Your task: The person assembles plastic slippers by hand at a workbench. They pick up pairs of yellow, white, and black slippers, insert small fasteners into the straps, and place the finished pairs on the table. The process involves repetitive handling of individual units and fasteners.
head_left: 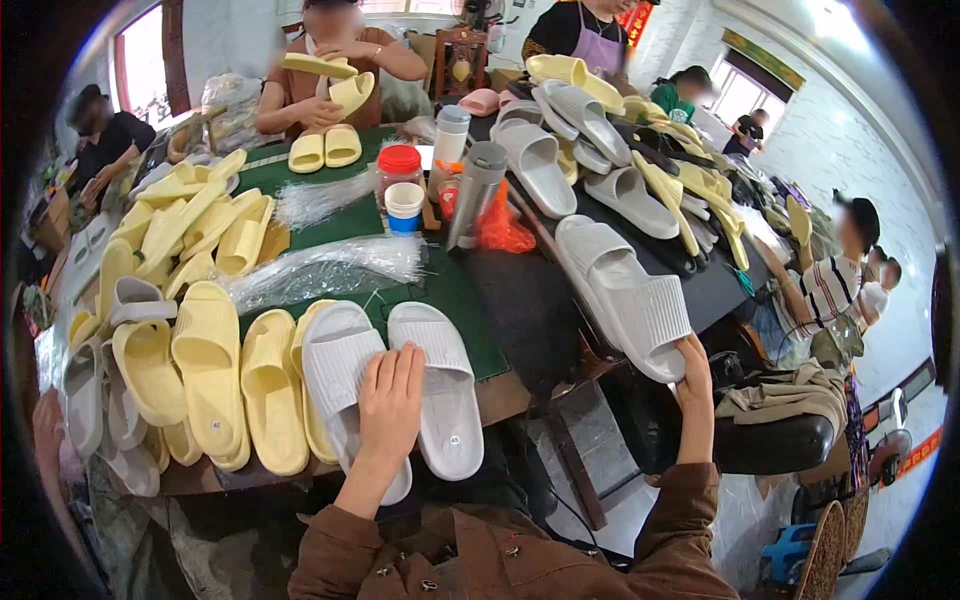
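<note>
My left hand (pixel 393 395) is on a light grey slipper (pixel 335 345) at the table's near edge, fingers together over the right side of its strap; the thumb is hidden. Just right of it lies a matching grey slipper (pixel 448 410), sole down. Out to the right, my right hand (pixel 693 375) is closed on the near end of a grey slipper (pixel 650 305) with a ribbed strap. Another grey slipper (pixel 580 245) lies against its far left side, partly hidden. This pair slants over the edge of the dark right-hand table.
Yellow slippers (pixel 268 390) crowd the left, with more grey ones beside them. Clear plastic strands (pixel 330 270), a red-lidded jar (pixel 398 165), a paper cup (pixel 404 205) and tumblers (pixel 482 180) stand behind. Slippers heap the right table (pixel 715 300). Across, a person (pixel 345 75) handles yellow slippers.
</note>
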The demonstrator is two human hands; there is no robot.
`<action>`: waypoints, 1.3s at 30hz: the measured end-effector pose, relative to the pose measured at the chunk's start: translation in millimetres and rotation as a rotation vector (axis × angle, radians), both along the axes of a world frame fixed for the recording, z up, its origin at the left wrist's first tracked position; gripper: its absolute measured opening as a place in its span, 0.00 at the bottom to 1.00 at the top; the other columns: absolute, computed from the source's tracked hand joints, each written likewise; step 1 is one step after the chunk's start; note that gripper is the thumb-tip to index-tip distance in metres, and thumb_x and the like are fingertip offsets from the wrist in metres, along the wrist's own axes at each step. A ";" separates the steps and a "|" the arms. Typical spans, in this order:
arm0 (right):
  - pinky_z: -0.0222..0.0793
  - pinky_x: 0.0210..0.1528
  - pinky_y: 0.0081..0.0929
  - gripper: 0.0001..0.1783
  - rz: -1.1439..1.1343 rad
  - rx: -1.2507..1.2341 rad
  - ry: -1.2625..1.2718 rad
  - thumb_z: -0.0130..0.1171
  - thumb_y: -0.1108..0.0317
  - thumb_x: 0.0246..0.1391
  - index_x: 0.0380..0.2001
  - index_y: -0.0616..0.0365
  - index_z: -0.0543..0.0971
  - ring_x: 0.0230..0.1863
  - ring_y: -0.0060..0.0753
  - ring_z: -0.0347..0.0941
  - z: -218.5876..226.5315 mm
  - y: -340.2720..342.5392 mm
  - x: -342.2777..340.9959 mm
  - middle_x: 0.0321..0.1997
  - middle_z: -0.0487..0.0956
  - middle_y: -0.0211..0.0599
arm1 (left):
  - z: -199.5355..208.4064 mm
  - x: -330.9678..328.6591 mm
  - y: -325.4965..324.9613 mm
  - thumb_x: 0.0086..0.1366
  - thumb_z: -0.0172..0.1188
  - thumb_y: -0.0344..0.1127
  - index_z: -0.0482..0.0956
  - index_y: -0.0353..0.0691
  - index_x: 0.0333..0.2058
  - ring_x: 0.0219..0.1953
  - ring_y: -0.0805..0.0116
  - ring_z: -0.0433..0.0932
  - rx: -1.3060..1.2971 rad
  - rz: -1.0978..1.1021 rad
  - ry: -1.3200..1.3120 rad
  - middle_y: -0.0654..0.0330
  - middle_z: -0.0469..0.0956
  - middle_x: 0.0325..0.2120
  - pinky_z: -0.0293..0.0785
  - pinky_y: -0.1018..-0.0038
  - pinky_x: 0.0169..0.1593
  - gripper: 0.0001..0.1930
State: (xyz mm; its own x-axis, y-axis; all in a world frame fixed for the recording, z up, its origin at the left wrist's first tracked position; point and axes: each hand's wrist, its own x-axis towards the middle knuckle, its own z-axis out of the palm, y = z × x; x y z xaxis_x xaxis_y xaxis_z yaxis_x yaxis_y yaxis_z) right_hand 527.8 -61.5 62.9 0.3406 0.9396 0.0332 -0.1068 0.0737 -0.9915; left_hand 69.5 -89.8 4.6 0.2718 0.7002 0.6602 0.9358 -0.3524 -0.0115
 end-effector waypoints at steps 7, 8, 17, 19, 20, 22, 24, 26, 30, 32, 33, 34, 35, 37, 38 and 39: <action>0.70 0.52 0.27 0.21 0.128 0.072 0.052 0.49 0.72 0.61 0.57 0.65 0.69 0.51 0.30 0.74 8.1 -10.8 -28.2 0.52 0.76 0.40 | 6.6 1.5 -4.2 0.52 0.59 0.28 0.69 0.31 0.55 0.51 0.54 0.71 -0.057 -0.055 -0.139 0.51 0.73 0.51 0.63 0.60 0.59 0.29; 0.71 0.51 0.27 0.21 0.168 0.070 0.059 0.49 0.72 0.61 0.57 0.66 0.69 0.51 0.30 0.74 8.1 -10.5 -36.3 0.52 0.76 0.40 | 12.6 0.9 -7.3 0.52 0.60 0.28 0.68 0.31 0.56 0.51 0.53 0.71 -0.070 -0.075 -0.190 0.50 0.72 0.51 0.63 0.60 0.59 0.30; 0.74 0.49 0.25 0.20 0.429 -0.029 0.137 0.55 0.72 0.57 0.53 0.65 0.74 0.46 0.27 0.78 -17.4 -1.2 -120.9 0.49 0.79 0.40 | 29.5 -11.5 -36.9 0.72 0.42 0.42 0.55 0.30 0.63 0.54 0.55 0.70 -0.189 -0.415 -1.082 0.46 0.66 0.56 0.65 0.62 0.57 0.28; 0.73 0.49 0.25 0.20 0.601 0.003 0.164 0.56 0.71 0.56 0.53 0.64 0.74 0.46 0.25 0.77 -16.4 0.4 -133.6 0.48 0.79 0.39 | 30.6 -16.5 -49.3 0.71 0.43 0.44 0.53 0.30 0.64 0.57 0.56 0.66 -0.122 -0.414 -1.324 0.47 0.61 0.59 0.65 0.62 0.57 0.30; 0.73 0.50 0.26 0.21 0.681 0.020 0.186 0.56 0.71 0.56 0.53 0.64 0.74 0.46 0.25 0.77 -16.0 3.8 -138.0 0.48 0.79 0.38 | 32.4 -19.3 -55.7 0.71 0.43 0.45 0.52 0.30 0.64 0.58 0.56 0.64 -0.086 -0.413 -1.444 0.47 0.59 0.61 0.65 0.61 0.57 0.31; 0.72 0.51 0.26 0.22 0.823 0.033 0.201 0.58 0.69 0.55 0.53 0.64 0.74 0.46 0.25 0.77 -11.9 9.9 -149.6 0.49 0.79 0.38 | 41.0 -33.3 -69.2 0.70 0.42 0.54 0.47 0.36 0.67 0.58 0.57 0.63 -0.034 -0.310 -1.563 0.50 0.54 0.63 0.61 0.60 0.60 0.35; 0.72 0.51 0.26 0.23 0.920 0.024 0.178 0.59 0.68 0.55 0.53 0.64 0.74 0.47 0.25 0.77 -6.3 13.6 -155.3 0.49 0.79 0.38 | 54.2 -44.6 -76.0 0.70 0.41 0.56 0.45 0.40 0.68 0.58 0.57 0.63 -0.038 -0.263 -1.769 0.51 0.55 0.63 0.58 0.59 0.61 0.36; 0.70 0.53 0.25 0.25 0.896 -0.002 0.101 0.61 0.67 0.53 0.54 0.64 0.73 0.48 0.26 0.76 -3.7 12.6 -168.0 0.50 0.79 0.39 | 55.8 -50.3 -83.2 0.70 0.40 0.58 0.43 0.44 0.68 0.62 0.58 0.59 -0.113 -0.323 -1.850 0.52 0.52 0.65 0.55 0.60 0.64 0.36; 0.69 0.54 0.26 0.27 0.923 -0.040 0.018 0.63 0.70 0.49 0.55 0.64 0.73 0.49 0.27 0.76 -8.4 8.7 -187.1 0.51 0.78 0.39 | 52.1 -49.5 -91.0 0.73 0.38 0.54 0.50 0.42 0.66 0.64 0.64 0.59 -0.192 -0.459 -2.090 0.57 0.58 0.64 0.57 0.65 0.64 0.31; 0.69 0.54 0.25 0.28 0.972 -0.023 0.042 0.63 0.71 0.48 0.55 0.63 0.73 0.50 0.27 0.76 -15.2 8.0 -187.2 0.52 0.78 0.39 | 47.1 -51.7 -94.6 0.73 0.39 0.52 0.54 0.42 0.65 0.62 0.66 0.64 -0.185 -0.476 -2.186 0.59 0.64 0.60 0.59 0.66 0.63 0.28; 0.70 0.53 0.24 0.27 0.964 -0.004 0.116 0.64 0.73 0.47 0.54 0.63 0.74 0.48 0.26 0.76 -18.2 6.6 -188.7 0.49 0.79 0.38 | 47.0 -54.7 -95.4 0.73 0.40 0.51 0.56 0.42 0.64 0.60 0.66 0.66 -0.171 -0.433 -2.252 0.59 0.66 0.59 0.61 0.67 0.62 0.28; 0.70 0.52 0.24 0.26 0.922 -0.006 0.160 0.64 0.73 0.47 0.52 0.63 0.74 0.47 0.25 0.76 -19.4 4.8 -192.6 0.47 0.80 0.37 | 47.1 -58.8 -96.5 0.73 0.41 0.51 0.58 0.41 0.63 0.59 0.67 0.67 -0.157 -0.385 -2.318 0.60 0.68 0.57 0.62 0.67 0.60 0.27; 0.71 0.51 0.23 0.24 0.879 -0.009 0.203 0.64 0.73 0.47 0.50 0.62 0.75 0.46 0.25 0.76 -20.3 2.8 -197.2 0.45 0.80 0.36 | 47.1 -61.1 -97.2 0.72 0.43 0.51 0.59 0.41 0.62 0.57 0.67 0.69 -0.142 -0.336 -2.382 0.61 0.70 0.56 0.63 0.68 0.59 0.26; 0.72 0.47 0.21 0.16 0.726 -0.073 0.291 0.64 0.74 0.47 0.42 0.60 0.75 0.41 0.22 0.77 -21.5 -5.7 -209.8 0.38 0.80 0.32 | 46.7 -59.6 -97.3 0.72 0.44 0.50 0.62 0.41 0.60 0.55 0.69 0.71 -0.076 -0.255 -2.387 0.62 0.71 0.54 0.65 0.69 0.58 0.25; 0.73 0.45 0.20 0.11 0.723 -0.126 0.364 0.62 0.74 0.50 0.38 0.60 0.75 0.39 0.21 0.76 -31.8 -6.4 -207.2 0.37 0.79 0.30 | 47.0 -58.2 -97.4 0.72 0.45 0.50 0.63 0.41 0.59 0.54 0.70 0.72 -0.044 -0.216 -2.388 0.62 0.72 0.53 0.66 0.70 0.57 0.24; 0.74 0.44 0.21 0.10 0.717 -0.129 0.396 0.61 0.72 0.53 0.39 0.59 0.75 0.39 0.20 0.76 -40.4 -8.9 -207.9 0.37 0.79 0.30 | 48.3 -57.0 -97.6 0.72 0.45 0.51 0.65 0.40 0.58 0.53 0.70 0.72 -0.030 -0.205 -2.407 0.62 0.73 0.52 0.67 0.70 0.56 0.24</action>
State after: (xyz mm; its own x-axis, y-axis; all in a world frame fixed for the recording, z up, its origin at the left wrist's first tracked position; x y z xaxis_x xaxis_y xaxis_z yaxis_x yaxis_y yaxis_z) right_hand 319.9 -70.5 22.5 -0.3790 0.9214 -0.0860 -0.4276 -0.2568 -0.8667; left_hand 12.6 -187.5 52.9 -0.5844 0.7845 -0.2074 -0.7193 -0.3824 0.5800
